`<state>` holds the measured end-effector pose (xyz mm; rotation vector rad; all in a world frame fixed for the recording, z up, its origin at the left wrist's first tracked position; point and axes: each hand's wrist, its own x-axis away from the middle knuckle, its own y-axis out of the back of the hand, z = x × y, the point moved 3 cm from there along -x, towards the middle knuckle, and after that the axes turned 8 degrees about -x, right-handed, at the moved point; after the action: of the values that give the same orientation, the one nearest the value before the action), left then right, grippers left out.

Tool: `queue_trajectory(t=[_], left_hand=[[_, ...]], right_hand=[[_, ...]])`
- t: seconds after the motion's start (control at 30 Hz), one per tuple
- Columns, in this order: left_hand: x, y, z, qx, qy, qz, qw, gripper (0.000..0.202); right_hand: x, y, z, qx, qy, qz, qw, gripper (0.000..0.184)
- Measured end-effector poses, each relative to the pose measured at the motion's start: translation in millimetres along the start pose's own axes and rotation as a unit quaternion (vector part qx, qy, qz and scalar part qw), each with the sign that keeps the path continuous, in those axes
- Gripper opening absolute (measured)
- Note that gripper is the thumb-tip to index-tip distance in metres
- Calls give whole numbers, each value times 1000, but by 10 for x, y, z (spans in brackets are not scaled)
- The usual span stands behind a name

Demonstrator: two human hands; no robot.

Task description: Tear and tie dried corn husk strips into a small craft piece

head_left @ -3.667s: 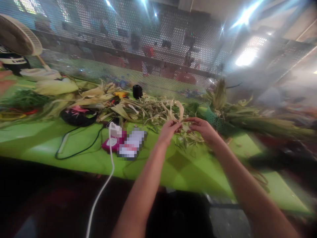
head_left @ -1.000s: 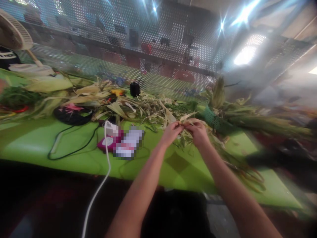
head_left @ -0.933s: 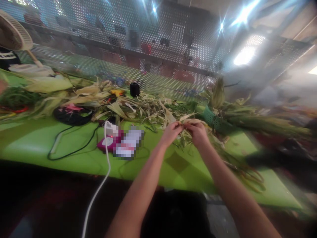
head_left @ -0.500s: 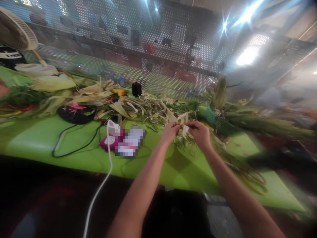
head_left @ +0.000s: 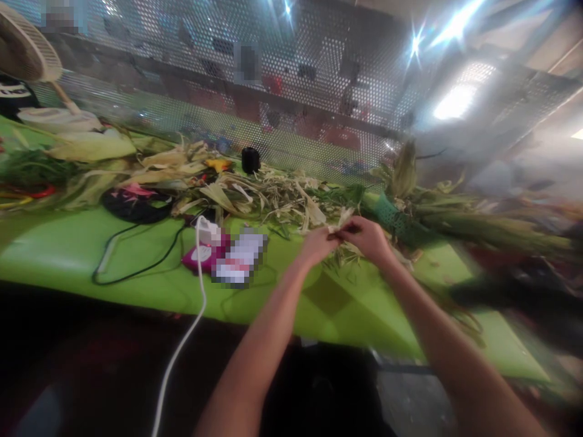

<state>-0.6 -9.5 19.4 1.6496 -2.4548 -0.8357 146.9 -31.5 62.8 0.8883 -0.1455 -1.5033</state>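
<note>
A pale strip of corn husk (head_left: 346,215) shows at the fingertips of both my hands, above the front of the green table (head_left: 282,303). My left hand (head_left: 319,244) is closed in a pinch on it. Opposite, my right hand (head_left: 364,235) is also closed, its thumb and fingers against the left fingertips. Most of the strip is hidden by the fingers. Behind the hands lies a long heap of dry husk strips (head_left: 277,197), and thin leafy scraps (head_left: 346,258) lie just below them.
To the left are a phone (head_left: 239,260), a purple power socket (head_left: 203,258) with a white plug and cable (head_left: 203,297), and a black braided ring (head_left: 136,205). Green husks (head_left: 483,224) are piled at right. A perforated metal screen (head_left: 296,91) stands behind; a fan (head_left: 27,48) is far left.
My hands have come closer together, and the right hand has turned inward over the left fingertips. Less of the husk strip shows now. The view has shifted slightly.
</note>
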Motion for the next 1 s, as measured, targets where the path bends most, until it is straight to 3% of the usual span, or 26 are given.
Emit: queue_trajectory(t=[0.1, 0.2, 0.37, 0.53, 0.67, 0.83, 1.0], left_hand=[[21, 1, -16, 35, -18, 5, 999, 15], [13, -22, 46, 131, 15, 15, 991, 27], [-51, -85, 131, 267, 27, 53, 962, 38], [-97, -125, 204, 255, 26, 64, 964, 36], [-88, -129, 230, 212, 51, 59, 974, 36], [-69, -122, 194, 229, 43, 66, 970, 32], [-60, -124, 157, 295, 88, 80, 948, 28]], right_hand=[[-14, -13, -93, -69, -75, -18, 995, 25], [-32, -25, -105, -158, -121, -11, 980, 37], [-8, -41, -59, -250, -96, -29, 963, 37], [30, -2, 33, -270, -79, -67, 957, 29], [38, 33, 181, -287, -83, -21, 954, 30], [28, 56, 280, -275, -75, 36, 958, 31], [-29, 138, 263, -86, -19, 80, 993, 22]])
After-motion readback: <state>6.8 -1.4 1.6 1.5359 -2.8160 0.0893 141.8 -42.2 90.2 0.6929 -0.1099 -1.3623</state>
